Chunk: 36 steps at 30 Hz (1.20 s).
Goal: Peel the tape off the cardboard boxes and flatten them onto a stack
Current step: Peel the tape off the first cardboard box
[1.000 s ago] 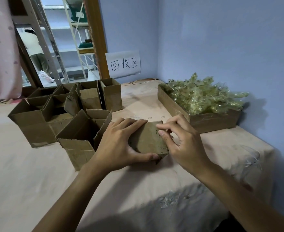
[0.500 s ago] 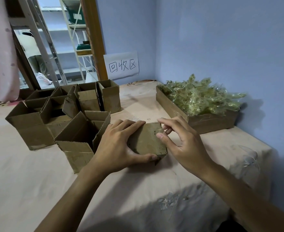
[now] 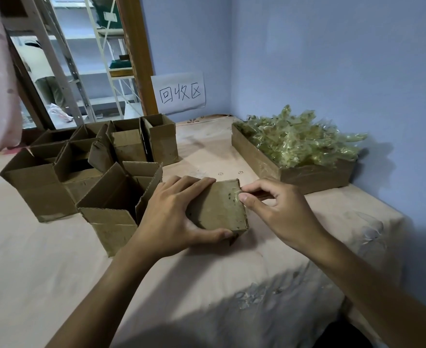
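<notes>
A pale cloth covers the table (image 3: 56, 272) in this blue-walled corner. The small closed box (image 3: 217, 209) sits on it near the front, just right of the cluster of open boxes (image 3: 38, 187). The left hand (image 3: 171, 217) grips it, fingers curled over the top and thumb along the near edge. The right hand (image 3: 282, 212) pinches what looks like a lifted tape end (image 3: 235, 194) at the top right edge, between thumb and 1 finger. I'd worry the thin tape tears if pulled sharply or sideways, leaving a strip behind. If the left grip slackens, the light box may lift or slide toward the tray (image 3: 304, 177) of crumpled tape.
</notes>
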{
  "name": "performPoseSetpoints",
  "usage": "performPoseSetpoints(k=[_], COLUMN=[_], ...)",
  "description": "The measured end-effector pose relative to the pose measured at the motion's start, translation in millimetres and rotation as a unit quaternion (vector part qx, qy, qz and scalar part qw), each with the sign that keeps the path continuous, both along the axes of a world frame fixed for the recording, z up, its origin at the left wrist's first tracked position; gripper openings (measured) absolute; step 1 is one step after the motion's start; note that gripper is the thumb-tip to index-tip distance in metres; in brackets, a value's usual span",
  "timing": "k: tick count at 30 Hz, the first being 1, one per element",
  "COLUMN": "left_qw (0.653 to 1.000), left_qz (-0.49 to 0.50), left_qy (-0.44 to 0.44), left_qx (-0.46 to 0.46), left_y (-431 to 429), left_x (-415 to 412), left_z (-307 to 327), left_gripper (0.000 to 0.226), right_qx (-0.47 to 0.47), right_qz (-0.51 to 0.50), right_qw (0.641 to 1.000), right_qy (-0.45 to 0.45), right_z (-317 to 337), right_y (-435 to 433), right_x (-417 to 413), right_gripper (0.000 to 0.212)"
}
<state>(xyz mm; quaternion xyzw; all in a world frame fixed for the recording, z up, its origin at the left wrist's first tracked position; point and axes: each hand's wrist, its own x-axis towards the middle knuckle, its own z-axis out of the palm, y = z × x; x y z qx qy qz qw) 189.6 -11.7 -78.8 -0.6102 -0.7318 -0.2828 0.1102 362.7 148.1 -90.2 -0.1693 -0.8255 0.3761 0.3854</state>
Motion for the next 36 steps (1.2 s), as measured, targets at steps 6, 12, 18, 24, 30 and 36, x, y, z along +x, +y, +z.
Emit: performPoseSetpoints(k=[6,12,18,24,30,36], left_qw=[1.0,0.999,0.999,0.999,0.999,0.999], left_qz=[-0.019,-0.04,-0.051,-0.047,-0.031,-0.025], left_qy=[0.002,0.013,0.0,-0.016,-0.018,-0.025], left_qx=[-0.009,-0.017,-0.011,0.002,0.007,0.006], left_y=[-2,-2,7,10,17,16], left_x=[-3,-3,-5,-8,-8,-11], left_z=[1,4,5,1,0,-3], left_gripper=[0.102,0.101,0.101,0.101,0.103,0.106], right_qx=[-0.008,-0.062,0.042,0.128,0.145,0.213], right_qz=[0.099,0.146,0.068,-0.003,-0.036,-0.052], right_qw=[0.994,0.987,0.996,0.989,0.987,0.974], right_qy=[-0.038,-0.022,0.044,0.07,0.055,0.048], right_z=[10,10,-5,-14,-11,-10], right_y=[7,8,3,-2,-2,-1], right_x=[3,0,-2,-4,-2,-7], right_gripper=[0.011,0.017,0.013,0.013,0.016,0.009])
